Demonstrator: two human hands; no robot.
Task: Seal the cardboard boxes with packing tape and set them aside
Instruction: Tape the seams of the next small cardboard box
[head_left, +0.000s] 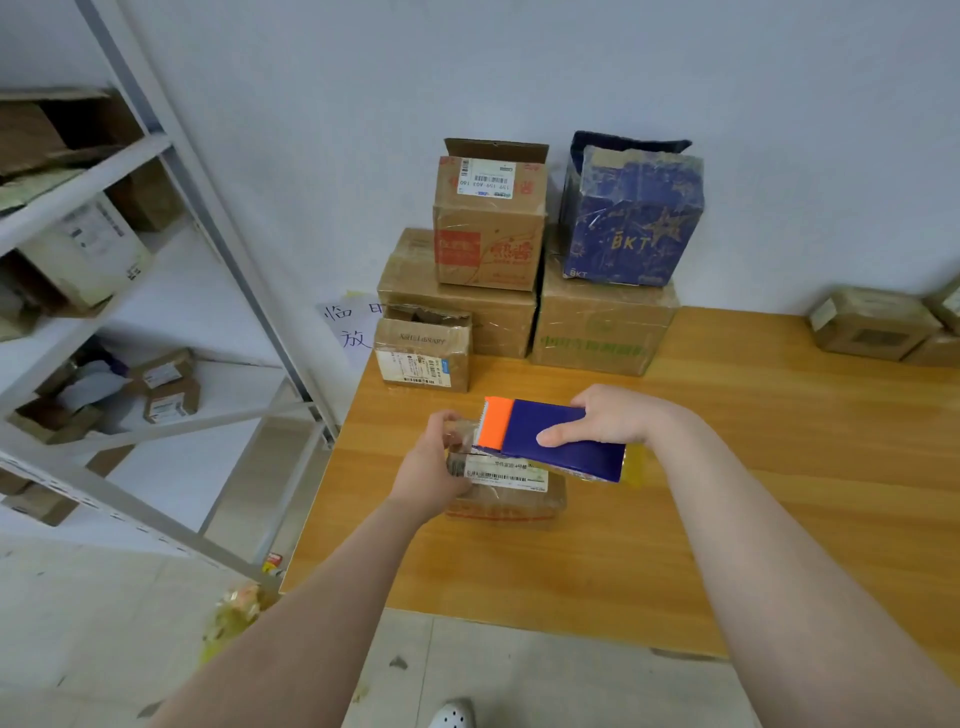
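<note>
A small flat cardboard box (511, 499) with a white shipping label lies on the wooden table (571, 571) in front of me. My right hand (605, 418) grips a blue tape dispenser (561, 441) with an orange cutter end, held just above the box. My left hand (436, 457) pinches the clear tape end by the cutter, at the box's left edge. The dispenser hides part of the box top.
Stacked cardboard boxes (491, 234) and a crumpled blue BKT box (631, 218) stand at the table's back against the wall. A small labelled box (423, 348) sits at the back left. More boxes (878, 325) lie far right. A metal shelf rack (156, 312) stands left.
</note>
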